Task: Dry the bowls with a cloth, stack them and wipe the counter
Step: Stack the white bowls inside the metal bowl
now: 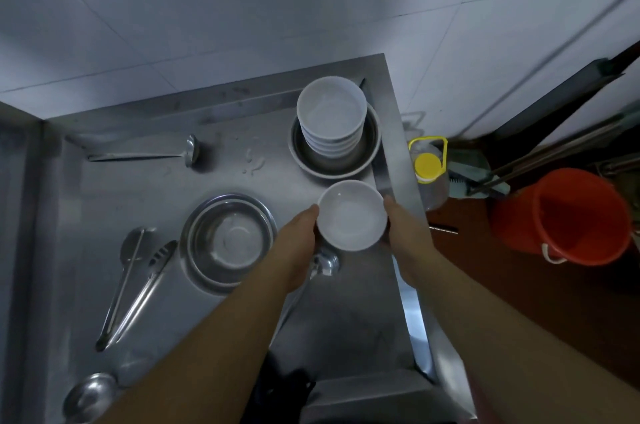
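A single white bowl [351, 216] hangs upright above the steel counter [156, 188], held between both hands. My left hand [298, 243] grips its left side and my right hand [405, 233] grips its right side; the fingers under the bowl are hidden. Behind it, a stack of several white bowls [331, 115] stands inside a shallow metal basin [367, 157] near the counter's far right corner. No cloth is in view.
An empty metal bowl [228, 240] sits left of my hands. Tongs [138, 288], ladles [145, 155] and a scoop [90, 396] lie on the counter's left part. Water drops [252, 164] mark the middle. Off the right edge stand a yellow-capped jug [427, 167] and an orange bucket [564, 216].
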`<state>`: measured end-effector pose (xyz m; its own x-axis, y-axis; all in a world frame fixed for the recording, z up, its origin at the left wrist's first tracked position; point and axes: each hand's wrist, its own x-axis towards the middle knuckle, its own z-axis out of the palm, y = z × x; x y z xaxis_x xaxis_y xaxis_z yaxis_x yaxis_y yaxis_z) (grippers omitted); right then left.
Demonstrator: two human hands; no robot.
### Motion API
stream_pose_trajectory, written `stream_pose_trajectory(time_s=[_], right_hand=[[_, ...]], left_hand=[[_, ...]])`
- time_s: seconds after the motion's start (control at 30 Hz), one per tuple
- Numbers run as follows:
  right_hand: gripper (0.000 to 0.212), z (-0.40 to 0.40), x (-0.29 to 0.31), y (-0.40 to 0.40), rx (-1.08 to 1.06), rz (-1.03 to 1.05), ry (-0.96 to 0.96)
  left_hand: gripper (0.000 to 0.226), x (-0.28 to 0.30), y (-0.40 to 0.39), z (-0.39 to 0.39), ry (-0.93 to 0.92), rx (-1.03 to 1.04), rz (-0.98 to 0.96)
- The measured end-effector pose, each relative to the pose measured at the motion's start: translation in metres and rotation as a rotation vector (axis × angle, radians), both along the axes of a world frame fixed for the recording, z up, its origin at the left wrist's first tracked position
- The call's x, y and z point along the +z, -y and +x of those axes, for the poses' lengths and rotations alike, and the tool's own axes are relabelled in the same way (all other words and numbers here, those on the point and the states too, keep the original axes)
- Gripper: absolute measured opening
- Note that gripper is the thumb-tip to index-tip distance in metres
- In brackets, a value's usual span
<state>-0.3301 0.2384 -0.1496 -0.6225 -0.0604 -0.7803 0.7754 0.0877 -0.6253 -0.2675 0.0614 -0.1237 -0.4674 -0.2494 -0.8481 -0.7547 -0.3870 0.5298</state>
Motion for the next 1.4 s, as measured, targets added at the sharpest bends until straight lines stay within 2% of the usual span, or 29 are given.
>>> stream_pose_trajectory(time_s=[0.17,0.4,0.67,0.9,1.0,1.17,1.4], right_hand=[[0.035,0.009,0.002,0.003,-0.111,-0.125,0.126],[0.048,0.013,0.01,0.005,-0.101,-0.15,0.105],[0.048,-0.016,0.076,0.022,-0.036,-0.128,-0.1],[0.044,-0.081,0.135,0.055,0.037,-0.014,-0.278],[0.039,-0.112,0.147,0.068,0.058,0.046,-0.301],[0.058,-0.146,0.142,0.081,0.088,0.129,-0.294],[0.05,-0.152,0.117,0.088,0.114,0.187,-0.274]], left_hand=[[0.03,-0.002,-0.004,-0.003,0.001,0.032,-0.047],[0.029,0.006,-0.004,0.002,-0.037,0.007,-0.069],[0.025,0.069,0.011,-0.009,-0.26,0.0,-0.173],[0.035,0.118,0.04,-0.073,-0.362,0.013,-0.26],[0.037,0.125,0.053,-0.105,-0.366,0.02,-0.27],[0.061,0.116,0.064,-0.144,-0.314,0.021,-0.236],[0.053,0.096,0.065,-0.151,-0.248,0.032,-0.197]])
